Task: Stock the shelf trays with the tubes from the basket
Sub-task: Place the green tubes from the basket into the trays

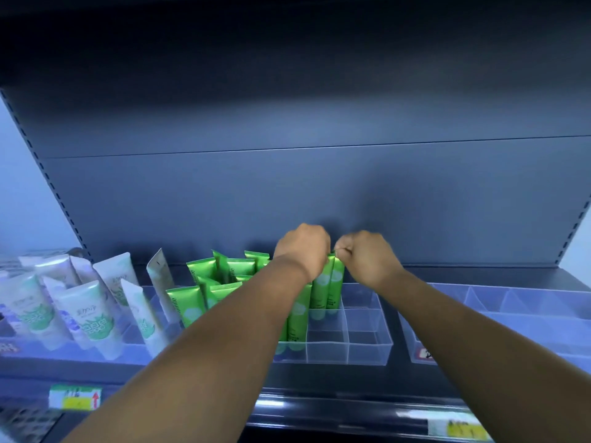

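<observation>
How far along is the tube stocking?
Partly done. Green tubes already stand in the left cells of the middle tray. In hand: both hands, left and right, pinch tube tops at the back row. Left: that tray's right cells and the right tray look empty. Basket not in view.

- The left hand (302, 247) and forearm cover several upright green plastic tubes (321, 287) in the clear divided plastic tray (367, 334).
- Fingertips of both hands are hidden.
- Left of that tray, white tubes (92, 314) blur; their print is unreadable.
- The yellow shelf-edge price label (75, 398) is illegible.
</observation>
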The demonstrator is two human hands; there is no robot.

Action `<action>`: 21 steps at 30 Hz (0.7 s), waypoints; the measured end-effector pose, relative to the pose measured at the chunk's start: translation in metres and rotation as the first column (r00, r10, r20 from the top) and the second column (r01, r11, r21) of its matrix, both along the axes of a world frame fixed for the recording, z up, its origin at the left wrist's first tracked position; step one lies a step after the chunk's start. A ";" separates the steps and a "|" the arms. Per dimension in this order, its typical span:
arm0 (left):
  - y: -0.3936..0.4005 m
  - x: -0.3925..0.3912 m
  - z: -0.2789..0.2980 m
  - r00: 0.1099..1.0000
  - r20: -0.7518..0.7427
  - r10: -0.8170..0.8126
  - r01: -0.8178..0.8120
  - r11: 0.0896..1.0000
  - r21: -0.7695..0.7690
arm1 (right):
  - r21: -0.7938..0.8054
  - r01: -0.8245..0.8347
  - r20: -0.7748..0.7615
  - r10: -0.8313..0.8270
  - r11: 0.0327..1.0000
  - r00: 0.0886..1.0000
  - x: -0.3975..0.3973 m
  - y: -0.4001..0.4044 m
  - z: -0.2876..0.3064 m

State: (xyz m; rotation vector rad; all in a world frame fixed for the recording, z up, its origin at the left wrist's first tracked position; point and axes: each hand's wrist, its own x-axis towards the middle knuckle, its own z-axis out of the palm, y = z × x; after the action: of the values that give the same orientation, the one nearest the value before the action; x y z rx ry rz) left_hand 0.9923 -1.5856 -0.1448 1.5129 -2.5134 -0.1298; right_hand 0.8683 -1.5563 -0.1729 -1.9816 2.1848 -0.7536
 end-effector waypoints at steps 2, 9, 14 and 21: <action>0.002 0.001 -0.001 1.000 0.008 0.005 -0.005 1.000 0.000 | 0.004 -0.003 0.006 0.003 1.000 1.000 -0.001 -0.001 -0.002; 0.016 0.011 0.007 1.000 -0.019 -0.010 0.009 0.999 -0.041 | 0.075 -0.005 -0.070 0.010 0.997 0.997 0.006 0.019 0.012; 0.042 0.038 0.013 0.997 0.019 -0.081 0.082 0.990 -0.115 | 0.094 -0.040 -0.208 0.058 0.995 0.976 0.029 0.052 0.017; 0.094 0.108 -0.008 0.993 0.100 -0.068 0.084 0.983 -0.166 | 0.150 -0.065 -0.241 0.100 0.987 0.965 0.086 0.110 0.006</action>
State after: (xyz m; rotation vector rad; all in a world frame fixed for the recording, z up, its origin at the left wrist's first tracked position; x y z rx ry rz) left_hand 1.1005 -1.4912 -0.1529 1.3880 -2.5803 0.1452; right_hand 0.9546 -1.4459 -0.1672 -2.1797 2.1941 -0.3455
